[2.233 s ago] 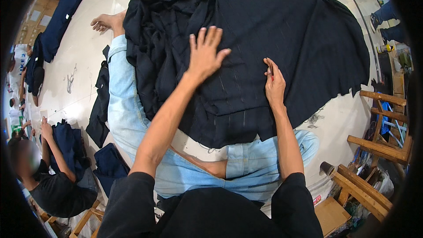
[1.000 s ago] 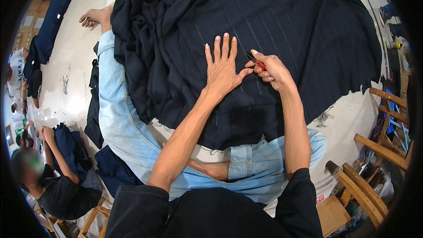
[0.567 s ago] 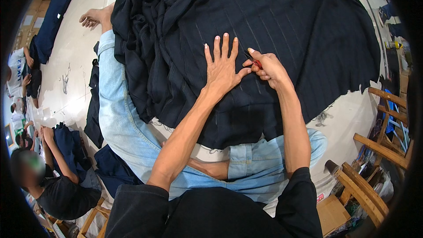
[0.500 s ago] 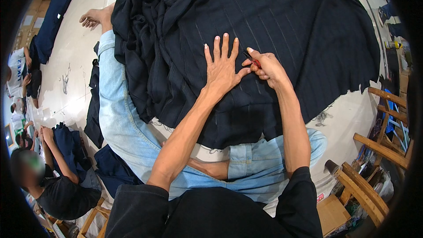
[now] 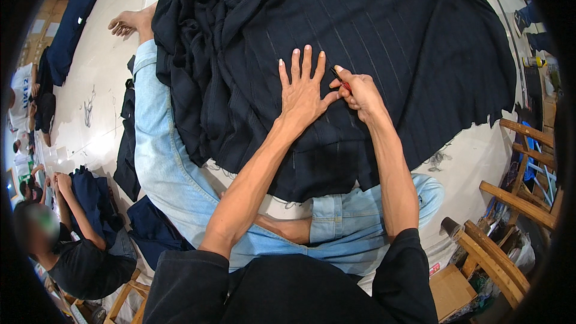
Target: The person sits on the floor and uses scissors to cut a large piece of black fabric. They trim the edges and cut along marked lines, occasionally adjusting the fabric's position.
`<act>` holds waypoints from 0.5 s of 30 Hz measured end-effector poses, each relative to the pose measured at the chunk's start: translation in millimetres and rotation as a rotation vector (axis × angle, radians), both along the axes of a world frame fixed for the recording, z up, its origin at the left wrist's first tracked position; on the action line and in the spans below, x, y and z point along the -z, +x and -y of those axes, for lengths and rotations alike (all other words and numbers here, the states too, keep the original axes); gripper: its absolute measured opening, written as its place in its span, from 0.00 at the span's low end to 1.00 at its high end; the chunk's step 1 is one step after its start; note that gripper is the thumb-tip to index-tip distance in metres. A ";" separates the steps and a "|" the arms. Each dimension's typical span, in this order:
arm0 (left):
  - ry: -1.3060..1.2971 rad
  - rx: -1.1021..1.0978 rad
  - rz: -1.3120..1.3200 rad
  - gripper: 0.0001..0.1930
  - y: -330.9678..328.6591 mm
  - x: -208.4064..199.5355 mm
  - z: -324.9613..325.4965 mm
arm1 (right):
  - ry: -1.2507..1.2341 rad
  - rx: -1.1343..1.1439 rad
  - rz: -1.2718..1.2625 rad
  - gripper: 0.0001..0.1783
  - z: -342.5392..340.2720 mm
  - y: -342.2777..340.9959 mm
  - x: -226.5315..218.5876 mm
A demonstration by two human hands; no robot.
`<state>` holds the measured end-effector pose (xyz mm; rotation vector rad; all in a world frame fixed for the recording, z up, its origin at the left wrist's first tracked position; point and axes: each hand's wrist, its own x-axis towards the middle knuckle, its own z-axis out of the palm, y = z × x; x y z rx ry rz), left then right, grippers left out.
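A large dark navy cloth (image 5: 384,30) with faint pale parallel lines spreads across my lap and the floor. My left hand (image 5: 303,91) lies flat on it, fingers spread and holding nothing. Just right of its thumb, my right hand (image 5: 362,93) is closed around small thread snips (image 5: 344,84) with red handles and dark blades. The blades point up and left, close over the cloth beside my left fingertips. Whether they touch the cloth I cannot tell.
Bunched folds (image 5: 204,54) of the cloth lie on the left. Wooden stool legs (image 5: 516,204) and a cardboard box (image 5: 451,291) stand at the right. Loose threads (image 5: 89,108) lie on the pale floor. Another person (image 5: 90,264) sits at the lower left near dark garments (image 5: 157,231).
My right hand has shifted slightly, and the snips now point more steeply upward. My left hand has stayed flat in the same place.
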<state>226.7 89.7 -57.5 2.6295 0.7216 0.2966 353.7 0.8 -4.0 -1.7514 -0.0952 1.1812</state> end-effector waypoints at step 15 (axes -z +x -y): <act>0.025 0.021 -0.017 0.50 -2.1 -1.8 -2.6 | 0.047 0.046 -0.081 0.22 3.4 -1.9 0.5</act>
